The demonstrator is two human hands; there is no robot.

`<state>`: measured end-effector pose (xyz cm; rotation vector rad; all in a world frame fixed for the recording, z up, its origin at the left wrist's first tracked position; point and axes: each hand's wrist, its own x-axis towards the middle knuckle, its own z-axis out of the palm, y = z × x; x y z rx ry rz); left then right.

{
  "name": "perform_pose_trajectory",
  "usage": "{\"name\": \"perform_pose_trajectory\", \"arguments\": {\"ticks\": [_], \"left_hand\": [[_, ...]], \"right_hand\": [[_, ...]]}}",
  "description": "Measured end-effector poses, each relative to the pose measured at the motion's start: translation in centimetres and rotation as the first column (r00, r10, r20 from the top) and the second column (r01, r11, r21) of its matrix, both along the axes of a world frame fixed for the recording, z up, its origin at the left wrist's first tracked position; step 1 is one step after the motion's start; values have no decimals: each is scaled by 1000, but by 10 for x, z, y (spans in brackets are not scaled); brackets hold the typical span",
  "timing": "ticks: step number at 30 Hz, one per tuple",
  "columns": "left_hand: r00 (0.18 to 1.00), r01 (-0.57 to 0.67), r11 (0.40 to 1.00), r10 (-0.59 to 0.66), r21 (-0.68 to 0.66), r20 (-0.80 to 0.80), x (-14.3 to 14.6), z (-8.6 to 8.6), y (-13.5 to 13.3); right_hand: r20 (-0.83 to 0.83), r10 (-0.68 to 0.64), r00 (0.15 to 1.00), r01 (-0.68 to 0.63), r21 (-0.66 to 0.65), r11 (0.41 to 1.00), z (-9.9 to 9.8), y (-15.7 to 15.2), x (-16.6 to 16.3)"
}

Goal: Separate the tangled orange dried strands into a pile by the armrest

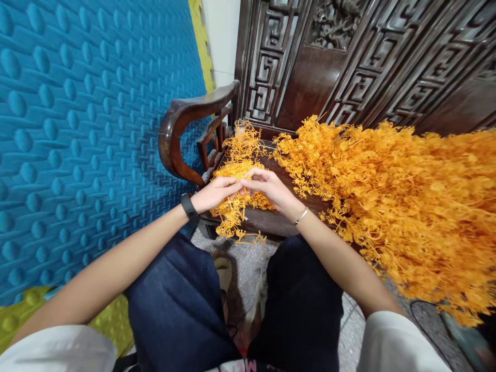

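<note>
My left hand point(221, 191) and my right hand point(267, 187) meet at the fingertips over the front of a dark wooden bench seat point(287, 219). Both are closed in a pinch on part of an orange artificial flower spray point(231, 219), whose thin stems and small blossoms hang below the fingers. The exact piece between the fingertips is too small to make out. Behind the hands, a loose heap of the same orange sprays point(244, 144) lies on the seat near the armrest. A black band circles my left wrist, and a thin bracelet is on my right.
A large pile of orange artificial flowers point(406, 201) spreads along the bench to the right and hangs over its front edge. The curved wooden armrest point(170, 134) stands at the left, beside blue foam matting point(85, 129). A carved backrest point(310, 77) rises behind.
</note>
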<state>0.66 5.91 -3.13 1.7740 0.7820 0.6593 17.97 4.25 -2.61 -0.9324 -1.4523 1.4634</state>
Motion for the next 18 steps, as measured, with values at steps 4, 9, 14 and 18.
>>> {"name": "perform_pose_trajectory", "arguments": {"ticks": [4, 9, 14, 18], "left_hand": [[993, -117, 991, 116, -71, -19, 7, 2, -4], [920, -385, 909, 392, -163, 12, 23, 0, -8], [872, -470, 869, 484, -151, 72, 33, -3, -6], [854, -494, 859, 509, -136, 112, 37, -2, -3]], "right_hand": [[-39, -199, 979, 200, 34, 979, -9, 10, -6], [-2, -430, 903, 429, 67, 901, -19, 26, -23], [41, -610, 792, 598, 157, 786, -18, 32, -33], [78, -691, 719, 654, 261, 710, -15, 32, -32]]}}
